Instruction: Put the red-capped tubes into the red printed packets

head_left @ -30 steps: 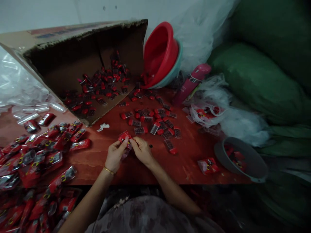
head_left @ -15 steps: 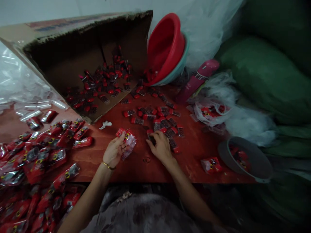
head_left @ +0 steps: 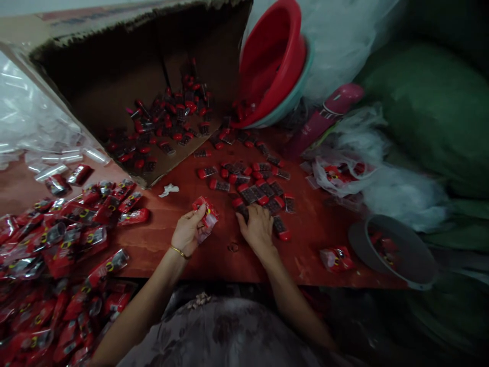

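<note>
My left hand (head_left: pixel 189 229) pinches a small red printed plastic packet (head_left: pixel 208 214) between thumb and fingers, its clear end hanging toward the table. To its right, my right hand (head_left: pixel 260 230) is closed with thumb and fingers around a small clear container with a red cap (head_left: pixel 240 207), at the near edge of a loose group of the same kind. Another red-capped container (head_left: pixel 281 228) lies just right of the fingers. Filled red packets (head_left: pixel 95 209) are heaped to the left of my left hand.
A cardboard box (head_left: pixel 183 165) on its side holds many red-capped containers. Beside it lean a red basin (head_left: pixel 292 48) and a pink bottle (head_left: pixel 321 120). At right are a plastic bag (head_left: pixel 324 176), a grey bowl (head_left: pixel 359 239) and one red packet (head_left: pixel 336 258). White scrap (head_left: pixel 168 190) lies mid-table.
The camera view has shifted slightly. My left hand still holds the packet, which is turned a little. My right hand's fingers have closed in on a red-capped container.
</note>
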